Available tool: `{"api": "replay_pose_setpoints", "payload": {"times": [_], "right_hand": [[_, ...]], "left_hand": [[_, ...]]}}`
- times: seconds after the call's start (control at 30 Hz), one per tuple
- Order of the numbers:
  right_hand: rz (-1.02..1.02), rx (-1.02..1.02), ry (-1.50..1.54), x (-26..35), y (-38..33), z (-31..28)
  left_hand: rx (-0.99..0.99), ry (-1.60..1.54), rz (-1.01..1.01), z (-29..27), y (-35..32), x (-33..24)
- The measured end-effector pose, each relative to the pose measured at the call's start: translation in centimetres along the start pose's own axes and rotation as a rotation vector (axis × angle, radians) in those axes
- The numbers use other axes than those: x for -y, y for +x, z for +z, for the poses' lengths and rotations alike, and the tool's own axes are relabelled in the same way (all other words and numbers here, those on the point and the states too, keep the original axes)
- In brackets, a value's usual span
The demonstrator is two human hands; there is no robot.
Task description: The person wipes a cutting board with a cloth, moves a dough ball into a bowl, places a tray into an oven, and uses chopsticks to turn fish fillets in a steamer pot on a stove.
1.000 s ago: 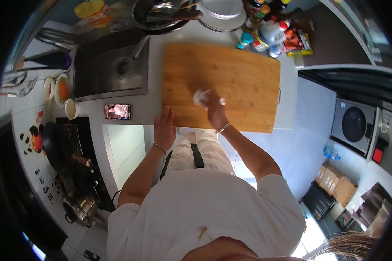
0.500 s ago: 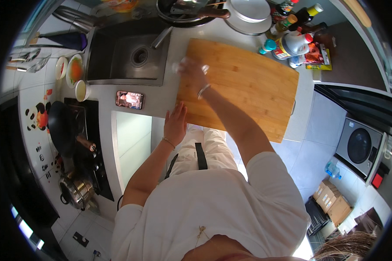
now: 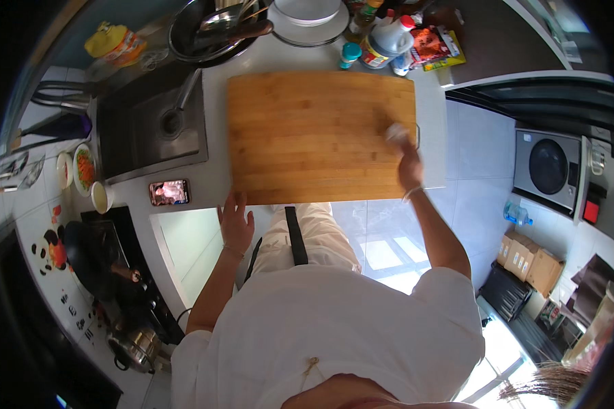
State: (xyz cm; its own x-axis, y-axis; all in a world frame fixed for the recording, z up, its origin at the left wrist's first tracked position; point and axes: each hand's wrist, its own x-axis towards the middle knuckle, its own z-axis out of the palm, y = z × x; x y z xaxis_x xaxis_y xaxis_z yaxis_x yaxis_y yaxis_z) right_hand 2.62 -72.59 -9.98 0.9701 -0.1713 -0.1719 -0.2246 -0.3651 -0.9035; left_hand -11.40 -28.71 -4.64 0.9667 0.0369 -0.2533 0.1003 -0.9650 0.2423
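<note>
A large wooden cutting board (image 3: 314, 136) lies on the counter in front of me. At its right end my right hand (image 3: 409, 167) is closed on a small crumpled white tissue or cloth (image 3: 396, 133), smeared by motion. The hand is low over the board's surface near the metal handle. My left hand (image 3: 236, 221) is at the board's near left corner, fingers apart and holding nothing, its fingertips at the edge.
Left of the board are a phone (image 3: 169, 192), a sink (image 3: 150, 123) and small food dishes (image 3: 84, 170). Behind it stand stacked plates (image 3: 310, 31), a dark pan (image 3: 177, 41) and bottles (image 3: 382, 49). A black wok (image 3: 85, 255) sits on the stove at left.
My right hand has swept from the board's left side to its right end with the white piece. My left hand has slid back to the near corner. The view has shifted.
</note>
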Motion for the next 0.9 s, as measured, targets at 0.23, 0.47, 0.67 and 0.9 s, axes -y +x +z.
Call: {"api": "replay_pose_setpoints", "payload": {"times": [0.23, 0.47, 0.67, 0.9], "right_hand": [[-0.468, -0.130, -0.747, 2.8, -0.7, 6.1], [-0.745, 0.400, -0.475, 11.0, -3.2, 11.7], [-0.703, 1.052, -0.635, 22.7, 0.4, 13.2], [-1.094, 2.349, 0.494, 45.7, -13.0, 18.0]], "left_hand": [[-0.058, -0.029, 0.048, -0.1, 0.1, 0.4], [-0.082, -0.159, -0.171, -1.1, -1.8, 0.0], [-0.286, -0.346, -0.532, 0.6, -9.9, 1.6], [-0.462, -0.548, -1.018, 2.3, -21.2, 2.1]]}}
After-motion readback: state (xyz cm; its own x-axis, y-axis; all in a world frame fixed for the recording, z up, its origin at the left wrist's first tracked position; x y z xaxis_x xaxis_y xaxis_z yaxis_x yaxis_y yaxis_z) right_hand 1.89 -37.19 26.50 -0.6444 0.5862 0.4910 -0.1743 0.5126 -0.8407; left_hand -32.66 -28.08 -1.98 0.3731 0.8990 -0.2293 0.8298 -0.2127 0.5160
